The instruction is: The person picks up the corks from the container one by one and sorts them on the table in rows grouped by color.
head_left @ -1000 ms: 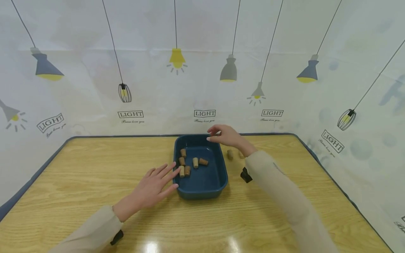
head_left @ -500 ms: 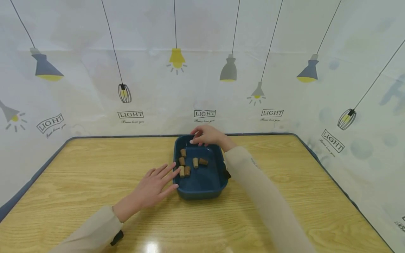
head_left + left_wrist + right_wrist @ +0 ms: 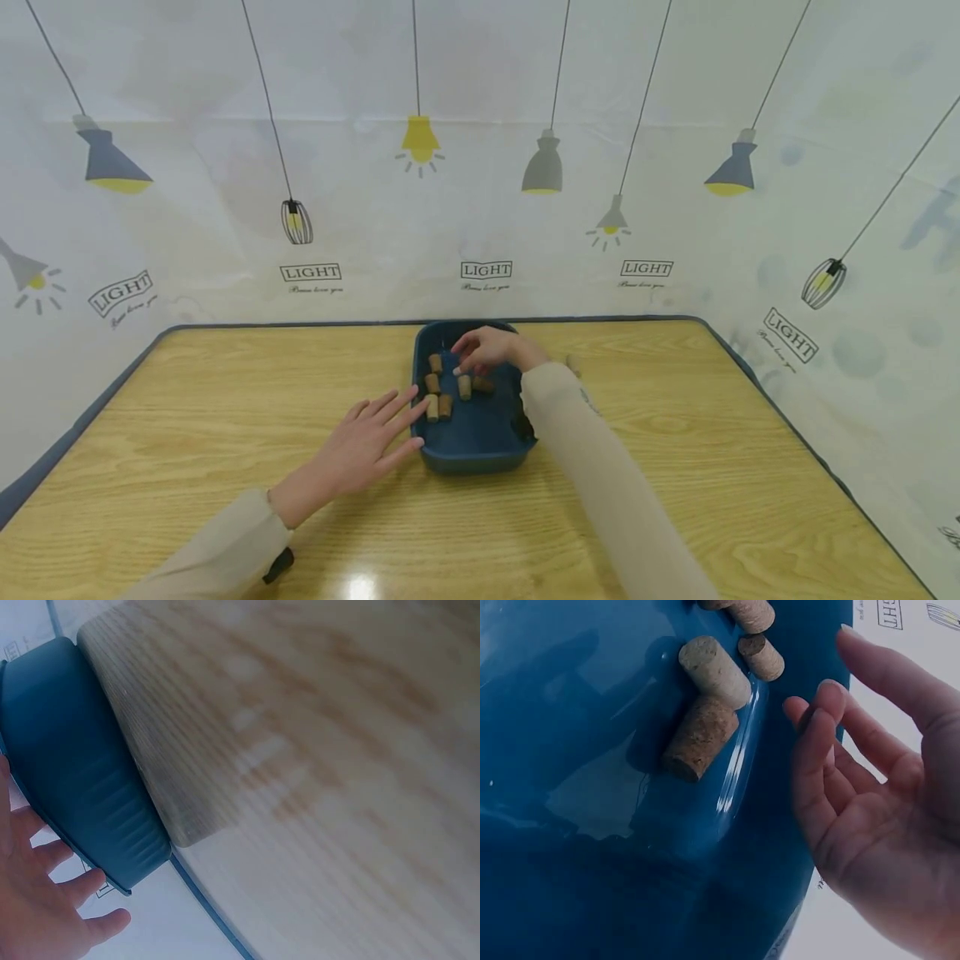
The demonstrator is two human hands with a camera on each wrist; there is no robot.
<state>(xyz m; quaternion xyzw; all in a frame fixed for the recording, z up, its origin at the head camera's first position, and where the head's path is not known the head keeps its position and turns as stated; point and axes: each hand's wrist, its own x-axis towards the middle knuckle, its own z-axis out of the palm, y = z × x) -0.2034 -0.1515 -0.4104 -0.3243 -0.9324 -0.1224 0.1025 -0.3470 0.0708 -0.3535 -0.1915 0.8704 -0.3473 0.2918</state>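
R hand (image 3: 491,348) is over the blue tray (image 3: 480,456), thumb & fingers apart, nr. the corks (image 3: 465,387); L hand (image 3: 356,447) has fingers spread at tray's L rim. Tray holds approx. 6 corks: 4 along L side, 2 nr. middle. Another cork (image 3: 573,363) is on bench (image 3: 712,433) by R sleeve (image 3: 600,467).

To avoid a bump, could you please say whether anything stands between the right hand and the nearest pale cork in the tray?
Nothing visible does: the right wrist view shows no object between the right hand and the pale cork.
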